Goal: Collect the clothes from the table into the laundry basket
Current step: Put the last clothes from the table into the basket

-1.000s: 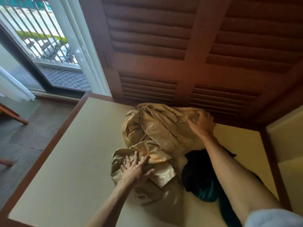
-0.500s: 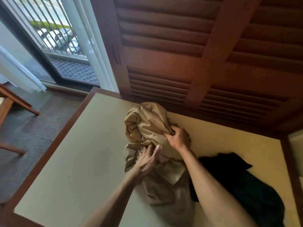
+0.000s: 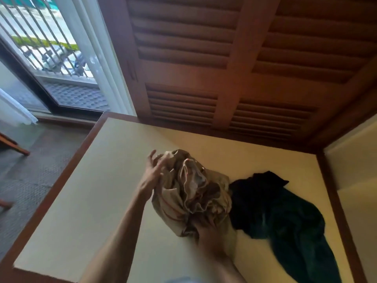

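A crumpled beige garment [image 3: 193, 193] is bunched into a ball above the cream table [image 3: 91, 190]. My right hand [image 3: 206, 233] grips it from underneath, near its lower right side. My left hand [image 3: 152, 174] presses against the bundle's left side with fingers spread. A dark green and black garment [image 3: 285, 221] lies flat on the table to the right of the bundle. No laundry basket is in view.
The table has a brown wooden rim [image 3: 61, 176]. Louvered wooden doors [image 3: 224, 68] stand right behind it. A glass door with bars [image 3: 51, 48] is at the far left, above a dark carpet [image 3: 24, 176]. A cream wall panel [image 3: 355, 180] borders the right.
The beige garment was spread on the table; both hands have gathered it into a ball and raised it toward me. My right hand went from its top to underneath it.
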Action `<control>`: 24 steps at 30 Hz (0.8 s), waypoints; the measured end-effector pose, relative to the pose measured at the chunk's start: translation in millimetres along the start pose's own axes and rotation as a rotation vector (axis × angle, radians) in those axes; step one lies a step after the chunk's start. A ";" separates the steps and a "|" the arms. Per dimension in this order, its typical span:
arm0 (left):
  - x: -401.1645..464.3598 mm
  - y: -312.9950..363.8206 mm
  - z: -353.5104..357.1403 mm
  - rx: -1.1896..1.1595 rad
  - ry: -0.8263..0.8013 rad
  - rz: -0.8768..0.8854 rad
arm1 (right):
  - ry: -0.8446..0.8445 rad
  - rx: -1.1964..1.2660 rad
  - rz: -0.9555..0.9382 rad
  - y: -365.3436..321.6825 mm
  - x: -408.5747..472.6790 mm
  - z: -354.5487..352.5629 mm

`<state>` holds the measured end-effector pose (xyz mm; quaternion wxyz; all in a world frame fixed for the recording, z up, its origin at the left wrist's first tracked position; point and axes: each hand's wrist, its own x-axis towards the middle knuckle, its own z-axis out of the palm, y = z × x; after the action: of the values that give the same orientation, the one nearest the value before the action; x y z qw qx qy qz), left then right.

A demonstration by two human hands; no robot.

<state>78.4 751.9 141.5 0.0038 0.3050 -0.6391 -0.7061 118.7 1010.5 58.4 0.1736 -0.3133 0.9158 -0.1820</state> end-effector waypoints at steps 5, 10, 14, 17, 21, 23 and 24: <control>-15.0 -16.4 55.4 0.849 -0.045 0.051 | 0.023 0.271 0.133 -4.0 -10.9 -34.4; -24.5 -50.4 68.2 1.077 0.003 0.042 | 0.539 0.671 0.681 15.7 -59.7 -42.9; -29.0 -75.9 70.6 1.124 0.008 0.048 | 0.279 1.272 1.064 24.2 -61.2 -32.5; -27.6 -88.2 71.0 1.169 0.015 0.065 | 0.184 1.709 0.859 13.4 -36.7 -47.0; -30.0 -88.3 73.4 1.098 -0.005 0.042 | 0.357 1.512 0.731 -11.0 -5.6 -73.7; -31.2 -85.6 66.3 1.047 -0.080 0.121 | 0.409 1.273 0.623 -31.2 0.2 -77.8; -31.1 -83.4 58.1 0.947 -0.145 0.157 | 0.423 1.137 0.568 -41.2 1.7 -76.8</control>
<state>110.4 831.8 79.2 -0.1268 0.1743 -0.9098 -0.3546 105.3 996.3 143.4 0.1696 0.1223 0.7385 -0.6410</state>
